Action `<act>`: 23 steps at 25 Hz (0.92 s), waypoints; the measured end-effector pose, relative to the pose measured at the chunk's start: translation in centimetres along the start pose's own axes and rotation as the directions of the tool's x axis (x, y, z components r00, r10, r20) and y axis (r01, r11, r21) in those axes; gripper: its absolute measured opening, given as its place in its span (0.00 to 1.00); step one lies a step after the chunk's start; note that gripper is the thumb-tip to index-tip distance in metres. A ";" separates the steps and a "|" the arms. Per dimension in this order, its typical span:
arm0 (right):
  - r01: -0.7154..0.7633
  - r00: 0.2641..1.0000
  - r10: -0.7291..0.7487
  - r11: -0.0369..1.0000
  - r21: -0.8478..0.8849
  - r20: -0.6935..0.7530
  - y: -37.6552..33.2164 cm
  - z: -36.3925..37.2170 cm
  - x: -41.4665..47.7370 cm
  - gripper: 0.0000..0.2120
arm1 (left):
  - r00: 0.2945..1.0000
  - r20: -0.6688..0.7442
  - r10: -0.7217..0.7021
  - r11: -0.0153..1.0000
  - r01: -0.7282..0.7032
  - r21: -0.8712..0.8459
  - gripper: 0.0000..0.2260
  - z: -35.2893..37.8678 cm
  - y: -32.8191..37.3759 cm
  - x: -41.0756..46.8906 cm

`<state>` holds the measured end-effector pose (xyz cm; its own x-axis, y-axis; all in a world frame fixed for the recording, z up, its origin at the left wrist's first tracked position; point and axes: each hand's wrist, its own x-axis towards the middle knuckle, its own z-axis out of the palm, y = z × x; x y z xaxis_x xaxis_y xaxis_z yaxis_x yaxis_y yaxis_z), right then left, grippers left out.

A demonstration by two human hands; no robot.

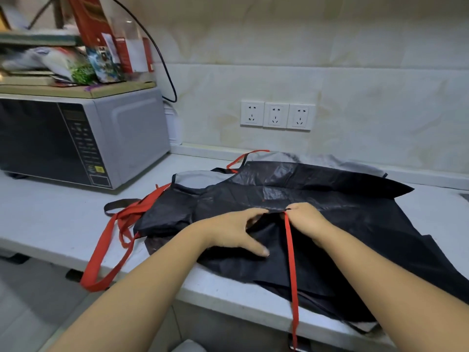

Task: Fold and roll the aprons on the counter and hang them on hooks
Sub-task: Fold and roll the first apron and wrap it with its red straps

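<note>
item: white counter (pixel 50 219), bearing a heap of black aprons (pixel 330 194) across its middle and right, overhanging the near edge, with a grey microwave (pixel 76 138) at the left end. left hand (pixel 236 232) grips the top apron's folded edge, thumb flat on the cloth; right hand (pixel 308 219) pinches the same edge just beside it, where a red tie (pixel 290 262) trails off the counter. handling note: likely mid-fold, so keep both grips level, draw the edge square, and tuck the tie in before rolling.
</note>
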<state>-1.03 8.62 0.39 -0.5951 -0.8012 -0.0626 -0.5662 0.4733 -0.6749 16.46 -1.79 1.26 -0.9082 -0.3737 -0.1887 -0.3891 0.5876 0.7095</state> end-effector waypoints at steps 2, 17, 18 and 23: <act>-0.030 1.000 0.030 0.999 0.035 0.010 -0.4 0.3 0.3 0.08 | 0.996 -0.093 0.015 0.977 0.006 0.214 0.38 0.3 -0.6 -0.2; 0.018 0.948 -0.144 0.916 -0.402 -0.285 4.5 5.3 -2.8 0.33 | 0.718 -0.445 -0.535 0.443 -0.210 -0.871 0.11 -1.6 0.1 5.7; 0.014 0.952 -0.138 0.912 -0.410 -0.274 4.8 5.4 -2.7 0.32 | 0.715 -0.374 -0.590 0.253 -0.276 -0.927 0.11 -3.3 -0.6 5.4; -0.008 0.963 -0.114 0.893 -0.450 -0.244 4.8 5.3 -2.6 0.30 | 0.674 -0.344 -0.654 0.190 -0.293 -0.937 0.28 -10.1 -3.8 1.6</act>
<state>0.84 11.01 -6.57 -0.6473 -0.7366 0.1960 -0.7576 0.5936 -0.2713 18.08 -11.84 5.13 -0.3049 -0.8826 -0.3577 0.3369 -0.4513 0.8264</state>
